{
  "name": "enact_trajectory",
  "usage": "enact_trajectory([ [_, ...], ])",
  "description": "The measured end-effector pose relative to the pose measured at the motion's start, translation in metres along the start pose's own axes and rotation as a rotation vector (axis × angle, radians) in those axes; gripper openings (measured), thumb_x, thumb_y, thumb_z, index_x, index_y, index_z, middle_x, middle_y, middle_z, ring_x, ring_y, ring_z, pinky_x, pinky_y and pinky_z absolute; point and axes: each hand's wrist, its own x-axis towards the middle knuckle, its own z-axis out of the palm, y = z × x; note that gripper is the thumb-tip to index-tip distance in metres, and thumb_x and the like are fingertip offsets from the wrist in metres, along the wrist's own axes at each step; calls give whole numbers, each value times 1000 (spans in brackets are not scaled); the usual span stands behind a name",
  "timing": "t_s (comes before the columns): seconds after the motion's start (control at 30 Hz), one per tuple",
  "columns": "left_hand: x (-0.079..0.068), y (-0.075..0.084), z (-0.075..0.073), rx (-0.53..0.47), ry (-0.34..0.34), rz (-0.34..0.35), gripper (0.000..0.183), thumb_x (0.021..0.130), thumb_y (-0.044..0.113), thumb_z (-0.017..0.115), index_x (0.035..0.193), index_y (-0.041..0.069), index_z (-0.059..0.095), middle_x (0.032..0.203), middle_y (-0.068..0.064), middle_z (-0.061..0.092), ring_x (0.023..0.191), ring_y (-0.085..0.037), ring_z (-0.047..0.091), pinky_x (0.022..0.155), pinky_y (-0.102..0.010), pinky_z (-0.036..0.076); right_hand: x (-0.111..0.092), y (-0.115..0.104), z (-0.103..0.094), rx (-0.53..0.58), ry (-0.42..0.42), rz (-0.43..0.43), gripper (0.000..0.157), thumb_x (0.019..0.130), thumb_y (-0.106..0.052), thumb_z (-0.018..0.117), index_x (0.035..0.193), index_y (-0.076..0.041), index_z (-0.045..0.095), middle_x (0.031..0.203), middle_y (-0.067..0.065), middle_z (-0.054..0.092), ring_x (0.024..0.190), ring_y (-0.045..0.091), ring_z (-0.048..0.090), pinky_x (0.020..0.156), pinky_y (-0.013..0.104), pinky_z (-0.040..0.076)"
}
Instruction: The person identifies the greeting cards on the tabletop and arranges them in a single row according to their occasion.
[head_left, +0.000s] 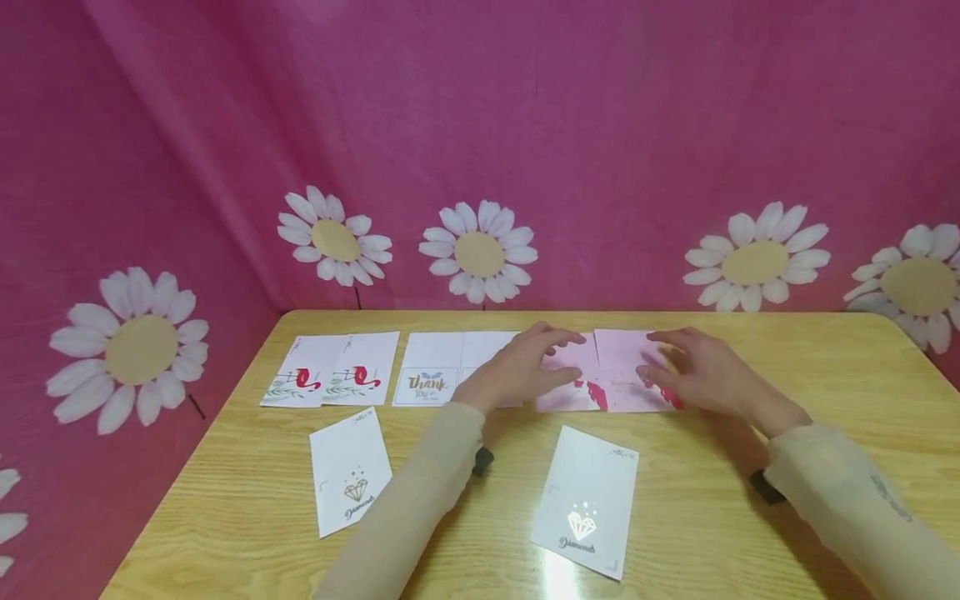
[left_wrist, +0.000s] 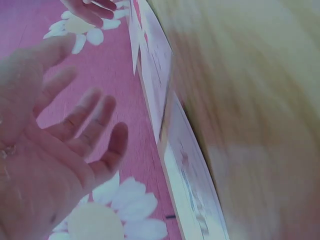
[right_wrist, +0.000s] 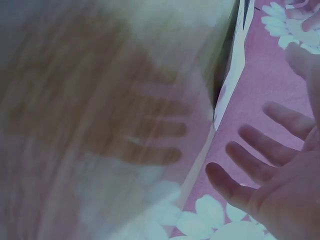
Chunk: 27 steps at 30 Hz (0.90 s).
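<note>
Two pink cards [head_left: 621, 354] with red motifs lie side by side toward the back of the wooden table. My left hand [head_left: 521, 367] hovers over the left one, fingers spread and loosely bent. Above the right one is my right hand [head_left: 708, 375], in a similar pose. In the left wrist view the left palm [left_wrist: 50, 150] holds nothing; the right palm [right_wrist: 285, 185] is likewise bare in the right wrist view. Beside the left hand lie two white "Thank you" cards [head_left: 426, 358], one partly hidden by that hand.
Two overlapping flamingo cards [head_left: 296, 358] lie at the back left. Nearer are a tilted "Diamonds" card [head_left: 345, 458], partly behind the left sleeve, and a second "Diamonds" card [head_left: 588, 483] between the forearms. A pink daisy-patterned cloth [head_left: 615, 167] hangs behind the table [head_left: 247, 500].
</note>
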Motion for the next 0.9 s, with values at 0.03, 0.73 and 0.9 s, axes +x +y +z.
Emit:
enact_trajectory([
  [0.03, -4, -1, -1, -7, 10, 2, 51, 100, 38, 65, 148, 31, 52, 145, -2, 51, 129, -22, 56, 104, -42, 52, -1, -2, 0, -4, 7, -1, 64, 95, -46, 70, 140, -2, 59, 139, 28, 59, 127, 47, 55, 104, 68, 44],
  [0.73, -69, -28, -23, -48, 133, -20, 46, 97, 42, 67, 142, 35, 57, 142, 2, 56, 128, -20, 56, 103, -48, 50, -14, -53, 21, 3, 54, -118, 63, 92, -48, 71, 143, -14, 60, 150, 19, 52, 136, 44, 49, 108, 68, 41],
  [0.9, -83, -33, -27, -31, 174, -31, 45, 93, 46, 70, 137, 39, 60, 139, 7, 58, 127, -19, 57, 104, -48, 50, -15, -66, 28, -4, 27, -132, 65, 91, -52, 70, 146, -18, 57, 153, 18, 50, 142, 44, 45, 109, 69, 40],
])
